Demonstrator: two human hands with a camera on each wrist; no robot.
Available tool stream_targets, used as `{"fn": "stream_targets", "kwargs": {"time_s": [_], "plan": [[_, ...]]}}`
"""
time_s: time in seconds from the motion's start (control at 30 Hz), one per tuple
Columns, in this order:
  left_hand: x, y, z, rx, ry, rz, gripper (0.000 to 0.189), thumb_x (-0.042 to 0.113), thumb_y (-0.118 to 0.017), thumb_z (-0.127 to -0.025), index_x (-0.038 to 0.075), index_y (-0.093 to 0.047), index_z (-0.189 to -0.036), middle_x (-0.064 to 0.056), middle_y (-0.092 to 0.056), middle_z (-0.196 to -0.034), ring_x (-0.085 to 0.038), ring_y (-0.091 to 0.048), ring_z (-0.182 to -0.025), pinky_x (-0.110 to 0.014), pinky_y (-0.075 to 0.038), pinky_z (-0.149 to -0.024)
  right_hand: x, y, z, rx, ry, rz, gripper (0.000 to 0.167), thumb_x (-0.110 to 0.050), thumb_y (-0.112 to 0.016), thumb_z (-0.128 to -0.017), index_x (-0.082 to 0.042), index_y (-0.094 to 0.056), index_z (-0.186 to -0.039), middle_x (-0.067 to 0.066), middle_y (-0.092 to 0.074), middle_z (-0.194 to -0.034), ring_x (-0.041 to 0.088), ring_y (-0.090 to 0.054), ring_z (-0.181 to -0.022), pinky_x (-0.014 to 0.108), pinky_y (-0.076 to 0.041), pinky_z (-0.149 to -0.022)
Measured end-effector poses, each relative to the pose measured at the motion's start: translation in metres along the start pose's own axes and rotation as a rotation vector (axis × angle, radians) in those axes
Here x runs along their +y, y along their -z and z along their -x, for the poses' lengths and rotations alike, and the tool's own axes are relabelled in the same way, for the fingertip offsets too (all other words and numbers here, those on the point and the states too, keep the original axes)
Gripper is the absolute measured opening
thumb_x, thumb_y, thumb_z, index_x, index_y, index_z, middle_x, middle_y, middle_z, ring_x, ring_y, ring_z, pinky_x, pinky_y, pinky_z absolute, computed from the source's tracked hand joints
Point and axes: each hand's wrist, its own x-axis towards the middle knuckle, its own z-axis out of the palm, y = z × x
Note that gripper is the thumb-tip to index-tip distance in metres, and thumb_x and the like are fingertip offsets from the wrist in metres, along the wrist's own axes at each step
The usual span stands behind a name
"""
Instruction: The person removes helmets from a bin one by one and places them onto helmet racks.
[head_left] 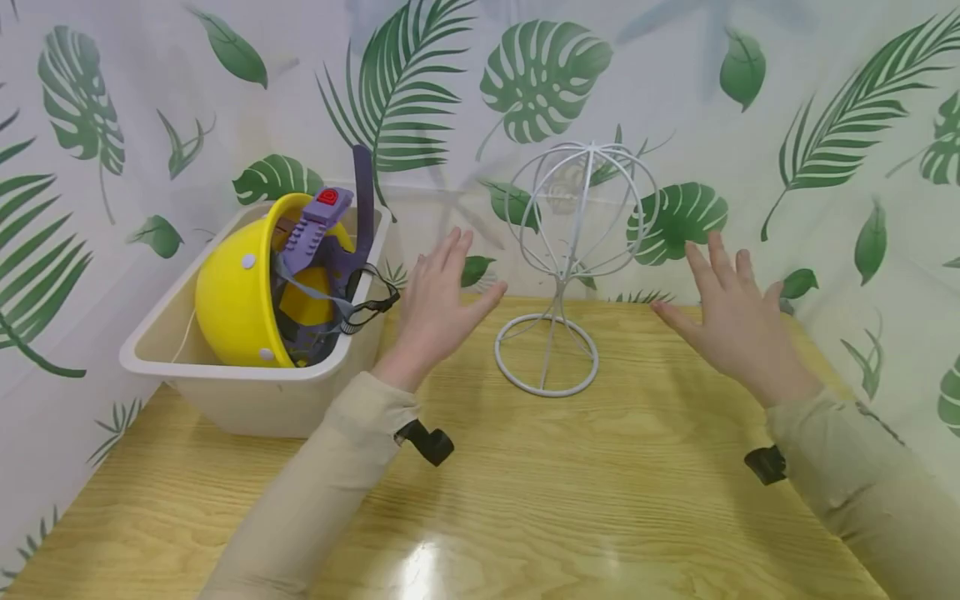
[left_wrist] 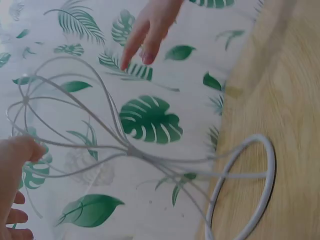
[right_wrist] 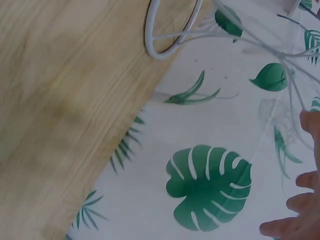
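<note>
A white wire stand [head_left: 573, 217] with a round cage top and a ring base stands upright on the table, between my two hands. My left hand [head_left: 442, 304] hovers to its left with fingers spread, holding nothing. On the other side, my right hand [head_left: 738, 321] is held up with fingers apart and likewise holds nothing. Both hands are off the stand in the head view. A yellow safety helmet [head_left: 232, 283] with a purple inner harness [head_left: 318, 225] and dark straps lies on its side in a cream plastic bin [head_left: 232, 371], just left of my left hand.
The wood-grain table [head_left: 570, 500] reaches back to a white sheet [head_left: 465, 200] printed with green leaves, which hangs behind and at the sides. The bin's right wall is close to my left wrist. A black wrist camera [head_left: 427, 442] is strapped under my left sleeve.
</note>
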Motion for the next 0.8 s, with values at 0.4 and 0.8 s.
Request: {"fn": "stream_targets", "kwargs": {"time_s": [0.4,0.8], "plan": [[-0.004,0.022,0.029,0.253,-0.039,0.575,0.040,0.006,-0.065,-0.087,0.001,-0.058,-0.127,-0.012,-0.056,-0.128,-0.023,-0.049,-0.118,-0.032,-0.040,-0.099,-0.033,-0.007,0.026,0.685,0.370,-0.209,0.049,-0.025,-0.053,-0.093,0.009,-0.051,-0.129,0.026,-0.057,-0.119,0.042,-0.052,-0.107,0.047,-0.040,-0.094],[-0.011,0.054,0.054,0.256,-0.031,0.741,0.033,-0.002,-0.065,-0.087,-0.004,-0.060,-0.119,-0.016,-0.059,-0.110,-0.021,-0.056,-0.103,-0.031,-0.048,-0.088,-0.076,-0.022,0.032,0.842,0.675,-0.250,0.032,-0.021,-0.052,-0.096,0.009,-0.061,-0.099,0.020,-0.062,-0.089,0.037,-0.058,-0.078,0.042,-0.046,-0.072]]}}
